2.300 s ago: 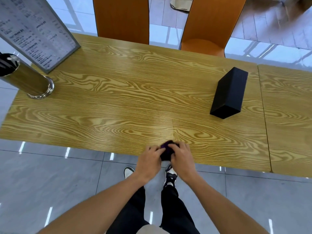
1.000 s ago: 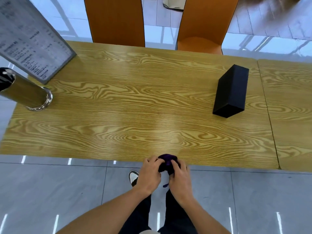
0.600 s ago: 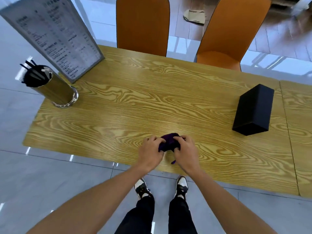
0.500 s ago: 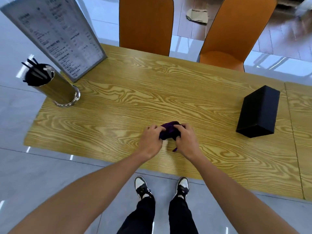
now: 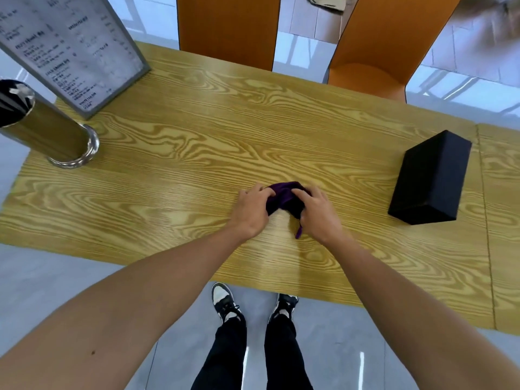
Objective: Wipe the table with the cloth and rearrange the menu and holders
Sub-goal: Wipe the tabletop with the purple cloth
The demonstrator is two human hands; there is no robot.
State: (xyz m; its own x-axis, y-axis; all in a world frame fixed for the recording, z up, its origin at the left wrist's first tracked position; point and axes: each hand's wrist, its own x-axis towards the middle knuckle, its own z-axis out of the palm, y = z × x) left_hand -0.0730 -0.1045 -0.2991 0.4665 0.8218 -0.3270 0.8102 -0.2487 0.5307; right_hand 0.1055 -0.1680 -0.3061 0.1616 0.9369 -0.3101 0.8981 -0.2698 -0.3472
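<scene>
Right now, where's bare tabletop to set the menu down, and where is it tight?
Widest bare patch on the table: the centre, between the metal holder and the black box, up to the far edge by the orange chairs. Another strip lies near-left, beside the left hand. Crowded: the far-left corner, menu close behind the holder. Both hands bunch the purple cloth.

Bare forearms, black trousers (image 5: 225, 358) — black-and-white sneakers (image 5: 225, 304) with dark laces.

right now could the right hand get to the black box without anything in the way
Probably yes. The right hand is busy gripping the purple cloth with the left hand, but only bare table lies between it and the black box.
</scene>
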